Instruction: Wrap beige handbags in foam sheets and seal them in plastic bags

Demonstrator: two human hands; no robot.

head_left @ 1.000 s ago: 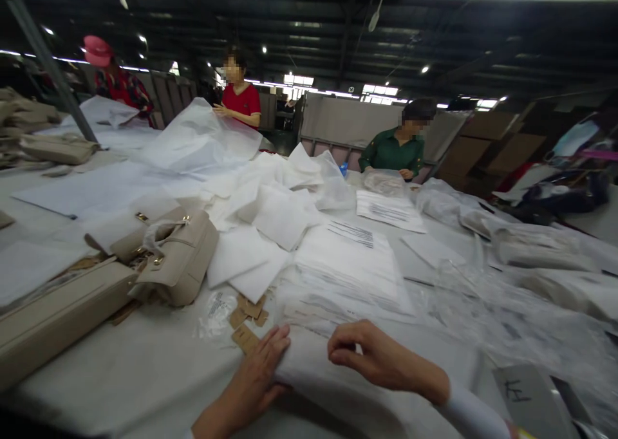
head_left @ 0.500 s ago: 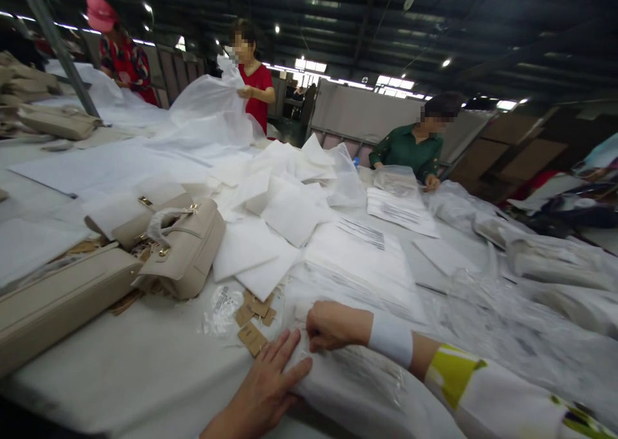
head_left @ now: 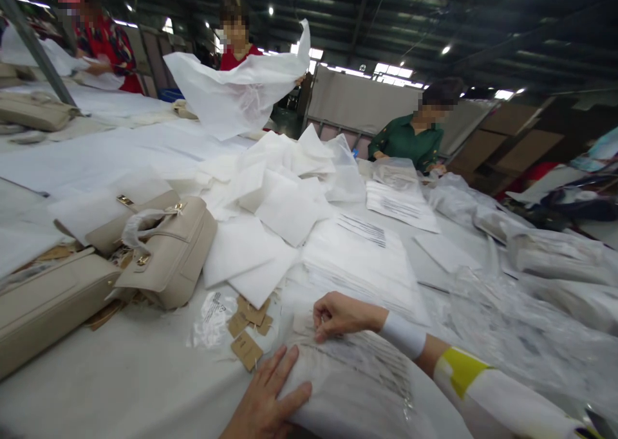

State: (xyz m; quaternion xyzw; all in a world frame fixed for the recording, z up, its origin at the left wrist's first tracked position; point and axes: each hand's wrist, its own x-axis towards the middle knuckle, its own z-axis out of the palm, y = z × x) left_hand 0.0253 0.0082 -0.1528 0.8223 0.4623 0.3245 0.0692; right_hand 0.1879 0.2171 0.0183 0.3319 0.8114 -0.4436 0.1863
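The big white cloth-covered table (head_left: 120, 374) is carrying a clear printed plastic bag over a white bundle (head_left: 357, 387) at the near edge. Left hand (head_left: 270, 403) is lying flat and open on it, right hand (head_left: 340, 315) is pinching its top edge shut. Small brown cardboard tags (head_left: 248, 329) are sitting just beside.

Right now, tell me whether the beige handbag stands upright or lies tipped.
Tipped: the beige handbag lies on its side on the table, handle pointing sideways.
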